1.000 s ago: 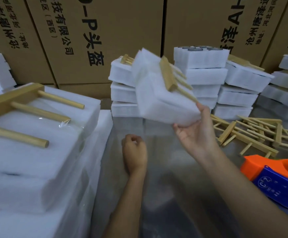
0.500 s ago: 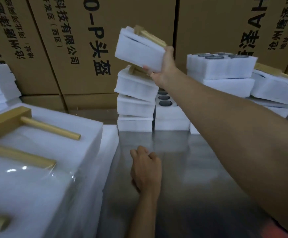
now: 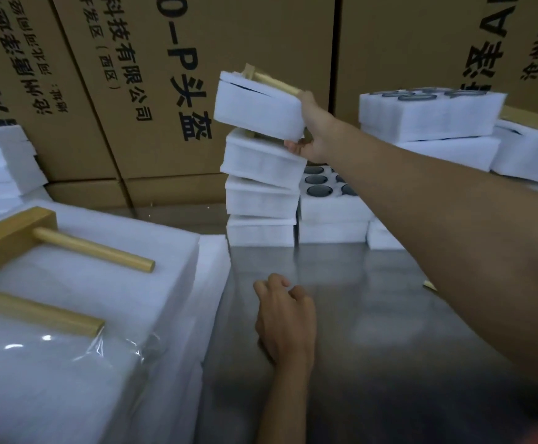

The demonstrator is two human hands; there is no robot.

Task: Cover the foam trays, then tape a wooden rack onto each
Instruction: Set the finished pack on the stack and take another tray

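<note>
Head view, forward-down — close over table point(image 3: 373, 315)

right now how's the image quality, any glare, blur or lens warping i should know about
Head view: dim, bluish light overall; small bright glare spots on the clear tape over the near foam tray; soft reflections on the metal table; wide-angle warping slants the cardboard boxes and swells the right forearm; the right hand and its held tray look slightly soft, the left hand clearer.

packing warehouse — printed cartons point(image 3: 197, 91) | stacked foam trays point(image 3: 261, 200) | steel table point(image 3: 373, 315)
</note>
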